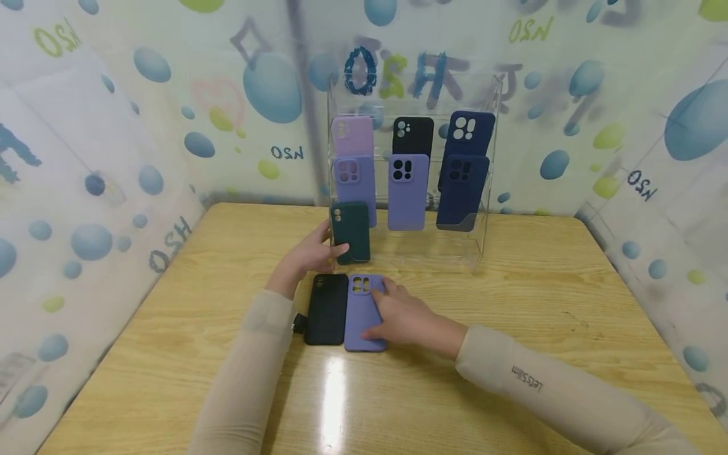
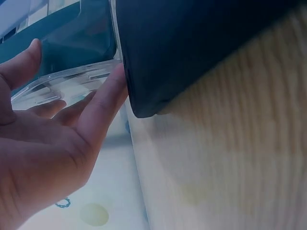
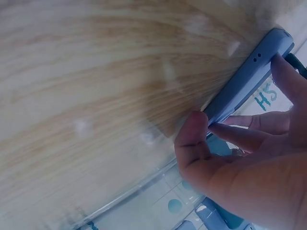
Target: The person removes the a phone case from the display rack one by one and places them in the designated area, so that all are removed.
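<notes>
My left hand [image 1: 313, 251] is at the left end of the clear stand's lowest tier, beside a dark green phone case [image 1: 352, 234] standing there. In the left wrist view, that hand [image 2: 62, 129] has its thumb apart from its fingers, next to the stand's clear lip. My right hand [image 1: 404, 315] holds a purple phone case [image 1: 359, 322] lying on the table, thumb at its lower part and fingers at the upper right edge. The right wrist view has this hand [image 3: 249, 148] along the case's side. A black phone case [image 1: 327, 309] lies directly left of the purple one.
The clear tiered stand [image 1: 421, 253] rises at the back of the wooden table [image 1: 546, 379]. Its upper tiers hold a pink case [image 1: 361, 133], a black case [image 1: 413, 136], a navy case [image 1: 463, 196] and others. Patterned cloth walls [image 1: 256, 158] enclose the table.
</notes>
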{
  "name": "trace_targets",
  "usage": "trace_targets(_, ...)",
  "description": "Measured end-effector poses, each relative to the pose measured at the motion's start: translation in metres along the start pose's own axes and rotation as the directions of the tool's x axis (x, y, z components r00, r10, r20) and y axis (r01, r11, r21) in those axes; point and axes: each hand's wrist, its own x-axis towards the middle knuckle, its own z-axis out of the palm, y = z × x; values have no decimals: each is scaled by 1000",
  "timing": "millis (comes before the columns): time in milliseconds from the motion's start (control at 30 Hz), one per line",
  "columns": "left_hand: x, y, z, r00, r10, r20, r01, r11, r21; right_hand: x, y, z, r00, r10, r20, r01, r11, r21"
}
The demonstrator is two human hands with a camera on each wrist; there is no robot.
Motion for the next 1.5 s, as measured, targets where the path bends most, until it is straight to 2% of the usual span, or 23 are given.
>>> trace_targets(333,2,4,-2,1000,-21,22,20,1000,10,1,-3,0,1000,-15,7,15,1000,-6)
trace_targets(533,3,9,1,999,-28,29,28,1000,13,7,-7,3,999,-43,-18,42,998,-43)
trace_targets(833,5,3,6,999,-34,17,34,999,7,16,-15,9,999,-32,-4,32,998,-51)
trace_targets(967,2,4,8,999,-31,16,31,1000,-2,17,-15,6,1000,-21,11,22,999,-28)
trace_targets(1100,5,0,10,1000,-18,5,18,1000,-8,18,-12,-18,999,-40,-9,40,997,71)
trace_targets(1200,4,1,11,1000,-6,7,6,1000,-10,22,-9,-51,993,-50,-103,65,988,143)
trace_targets(1300,3,2,9,1000,-1,2,1,1000,6,29,-5,-80,976,-44,-214,81,982,171)
trace_targets(1367,2,2,7,1000,-6,-6,6,1000,17,35,-3,-94,964,-46,-260,94,980,174)
trace_targets(1500,0,3,5,1000,-15,-5,15,1000,19,47,-1,-108,959,-32,-282,81,984,162)
